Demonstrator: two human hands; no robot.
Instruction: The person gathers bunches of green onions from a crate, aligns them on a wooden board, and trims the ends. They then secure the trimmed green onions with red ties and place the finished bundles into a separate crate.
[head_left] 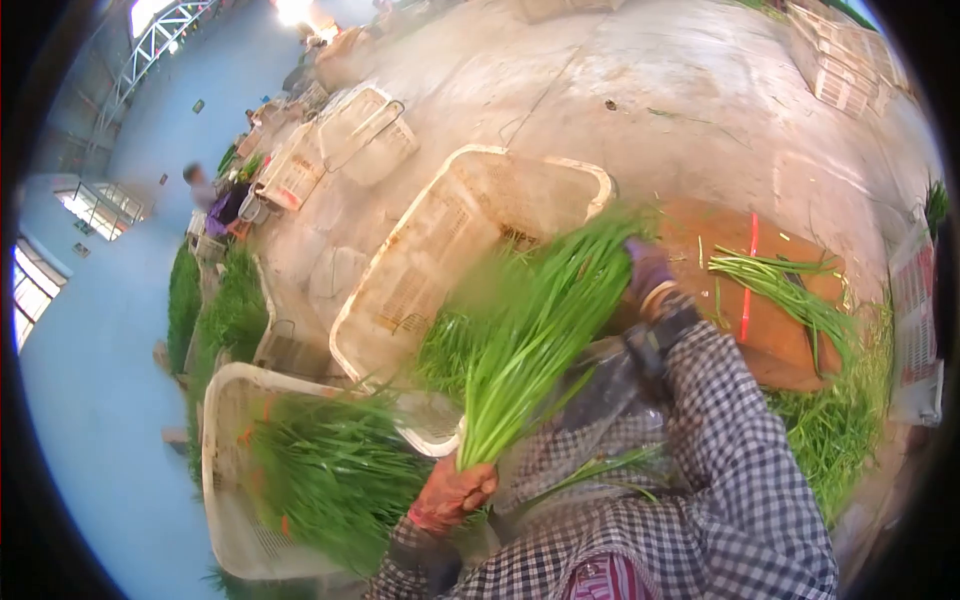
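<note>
My left hand (455, 495) is closed round the pale stem end of a bunch of chives (545, 330), low in the view. The long green leaves fan up and to the right, over the near side of a big cream plastic crate (400, 255). My right hand (648, 268), in a purple glove, is at the leafy end of the bunch, its fingers blurred and partly behind the leaves. More greens lie inside the crate, under the bunch. A dark plastic sheet (600, 400) covers my lap, with a few loose chives (610, 465) on it.
Left of my left hand, a second cream crate (225, 400) holds piled greens (335, 460). On the right, a brown board (690, 225) carries chives (775, 275) and a red strip (750, 270). Cut greens (830, 440) cover the floor there. A person (205, 190) sits far left.
</note>
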